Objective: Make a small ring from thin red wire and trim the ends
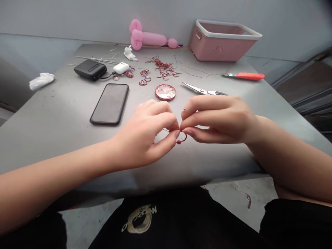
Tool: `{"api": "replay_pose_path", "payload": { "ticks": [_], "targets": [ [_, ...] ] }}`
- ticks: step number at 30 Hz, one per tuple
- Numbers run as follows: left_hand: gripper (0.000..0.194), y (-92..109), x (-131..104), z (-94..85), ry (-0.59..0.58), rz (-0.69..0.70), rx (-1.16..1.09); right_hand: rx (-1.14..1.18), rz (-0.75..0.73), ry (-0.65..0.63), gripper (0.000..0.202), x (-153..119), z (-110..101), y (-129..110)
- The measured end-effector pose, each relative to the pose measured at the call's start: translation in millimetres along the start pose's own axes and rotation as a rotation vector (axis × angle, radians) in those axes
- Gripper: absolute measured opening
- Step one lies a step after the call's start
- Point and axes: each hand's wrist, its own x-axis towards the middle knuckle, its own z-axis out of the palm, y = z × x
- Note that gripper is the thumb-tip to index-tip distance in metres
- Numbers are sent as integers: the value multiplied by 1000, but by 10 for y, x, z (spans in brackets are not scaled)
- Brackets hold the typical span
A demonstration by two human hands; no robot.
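**Fingertips pinched on a beaded wire ring**

Fingertips of both hands met above the table's (64, 114) near edge, the left hand (145, 136) and right hand (218, 119) each clamped on a small wire ring (183, 137) carrying a red bead (178, 141). The thin wire could likely slip or kink under an uneven squeeze, and the bead could drop. Beyond lay a phone (110, 103), a bead tin (165, 92), scissors (202, 90), red wire scraps (163, 67) and a pink basket (223, 41).

Wire ring (182, 137) half behind fingers (174, 132)
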Motion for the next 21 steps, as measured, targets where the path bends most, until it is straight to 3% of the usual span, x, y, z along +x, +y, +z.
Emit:
{"api": "replay_pose_path", "payload": {
  "ticks": [4,7,10,12,16,21],
  "targets": [
    [17,28,4,-21,90,97,33,329,214,56,25,47,51,-10],
    [16,35,4,-34,194,172,44,730,421,42,27,80,121,-17],
    [16,27,2,-37,228,111,-6,1046,591,1,34,85,181,-14],
    [16,21,12,-42,170,-31,-157,1021,623,48,32,74,198,-20],
    [22,43,72,-78,28,-350,-616,668,536,250,11,57,181,-94],
    [26,100,132,-95,-60,-524,-930,349,392,356,10,80,157,-218]
  ]
}}
